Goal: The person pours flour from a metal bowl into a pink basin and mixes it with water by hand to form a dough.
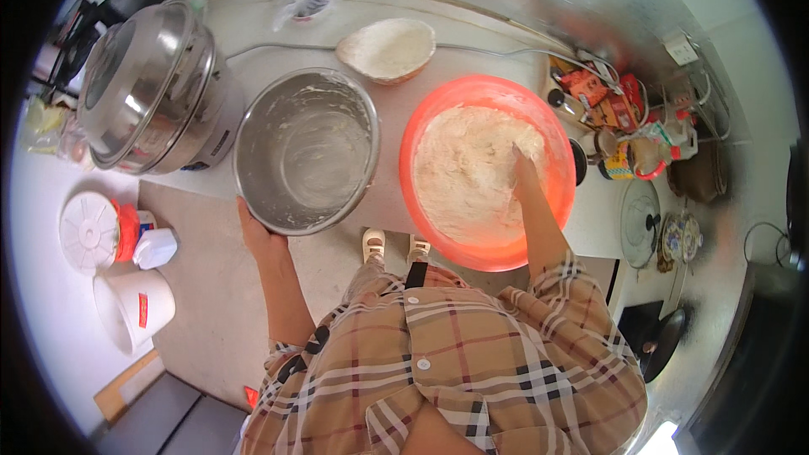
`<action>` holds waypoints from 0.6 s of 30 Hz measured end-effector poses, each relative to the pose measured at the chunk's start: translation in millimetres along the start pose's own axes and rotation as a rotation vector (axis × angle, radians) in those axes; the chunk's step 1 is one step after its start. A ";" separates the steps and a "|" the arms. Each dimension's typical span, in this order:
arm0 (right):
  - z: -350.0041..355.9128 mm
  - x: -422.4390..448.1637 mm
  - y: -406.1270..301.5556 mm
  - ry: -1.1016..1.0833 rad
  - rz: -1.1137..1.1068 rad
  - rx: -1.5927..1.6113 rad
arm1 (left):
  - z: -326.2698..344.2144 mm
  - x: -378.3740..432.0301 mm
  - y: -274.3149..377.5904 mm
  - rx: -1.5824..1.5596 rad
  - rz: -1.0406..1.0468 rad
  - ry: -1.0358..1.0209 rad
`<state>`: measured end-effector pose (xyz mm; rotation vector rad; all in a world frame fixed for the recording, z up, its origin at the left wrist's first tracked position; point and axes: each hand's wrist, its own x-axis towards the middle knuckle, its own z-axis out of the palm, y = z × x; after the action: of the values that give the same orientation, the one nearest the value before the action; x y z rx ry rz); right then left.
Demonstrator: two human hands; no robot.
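A large stainless steel bowl (303,155) leans slightly toward me, its inside smeared with pale wet residue. My left hand (260,227) grips its near-left rim, thumb on the outer wall and fingers underneath. To the right sits a red plastic basin (414,227) filled with flour (464,170) that looks partly clumped. My right hand (523,167) reaches into this flour near the basin's right side. Its fingers are sunk in and hidden, so what they hold does not show. Behind the two vessels stands a smaller bowl (392,50) of white flour.
A steel steamer pot (145,88) with a domed lid stands at left. A grey cable (480,49) crosses the counter's back. Seasoning packets (594,91), jars and a glass lid (638,224) crowd the right. White buckets (136,309) are at lower left, beyond the counter's front edge.
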<state>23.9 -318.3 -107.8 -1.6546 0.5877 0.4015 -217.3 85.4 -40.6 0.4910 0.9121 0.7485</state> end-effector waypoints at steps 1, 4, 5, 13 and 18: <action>7.2 10.3 -5.6 -0.043 -0.064 -0.164 | -0.6 -1.9 0.0 -0.002 -0.006 0.010; 32.1 31.5 -14.9 -0.140 -0.254 -0.551 | -6.6 -3.2 1.4 -0.016 -0.046 0.011; 38.5 32.5 -13.9 -0.215 -0.290 -0.683 | -7.8 -3.1 1.6 -0.015 -0.060 0.002; 44.4 -77.7 -49.6 -0.495 -0.554 -1.493 | 12.9 -8.2 7.7 0.021 -0.070 -0.105; 27.2 -118.8 -74.2 -0.305 -0.726 -1.483 | 72.5 -31.7 16.4 0.106 0.073 -0.292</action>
<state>-26.9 -266.4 15.0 -2.9177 -0.8000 0.5609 -174.6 67.0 25.4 0.7101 0.6655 0.6751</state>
